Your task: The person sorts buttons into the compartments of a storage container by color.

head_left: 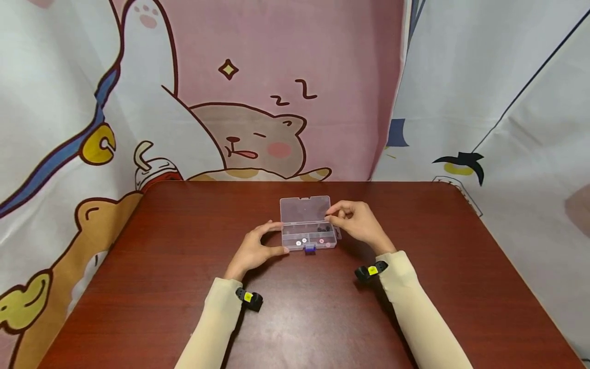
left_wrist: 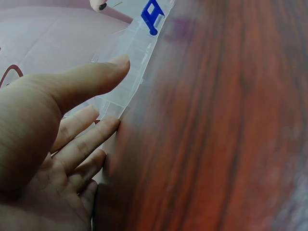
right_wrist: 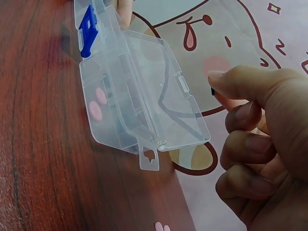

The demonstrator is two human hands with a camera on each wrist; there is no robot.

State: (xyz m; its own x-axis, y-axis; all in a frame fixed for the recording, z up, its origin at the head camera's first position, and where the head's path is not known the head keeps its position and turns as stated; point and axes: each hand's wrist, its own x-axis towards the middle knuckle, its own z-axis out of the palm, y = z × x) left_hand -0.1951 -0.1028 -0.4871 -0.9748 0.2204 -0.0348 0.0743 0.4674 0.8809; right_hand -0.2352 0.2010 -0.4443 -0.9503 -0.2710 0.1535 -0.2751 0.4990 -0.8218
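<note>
A clear plastic compartment box (head_left: 295, 237) lies on the table with its lid (head_left: 304, 210) raised at the back. A blue latch (head_left: 310, 249) hangs at its front. My left hand (head_left: 253, 250) holds the box's left end, thumb at the front corner and fingers along the side. Above the box's right end, my right hand (head_left: 360, 221) pinches a small black piece (right_wrist: 213, 91) between thumb and index finger. White round pieces (head_left: 298, 243) and pink ones (right_wrist: 96, 110) lie in front compartments. Dark pieces (head_left: 322, 229) sit in the back right one.
The brown wooden table (head_left: 304, 318) extends around the box on all sides. Behind it hangs a printed curtain (head_left: 350, 102) with cartoon animals. A clear hanging tab (right_wrist: 149, 156) sticks out from the box's right end. Each wrist wears a black strapped camera.
</note>
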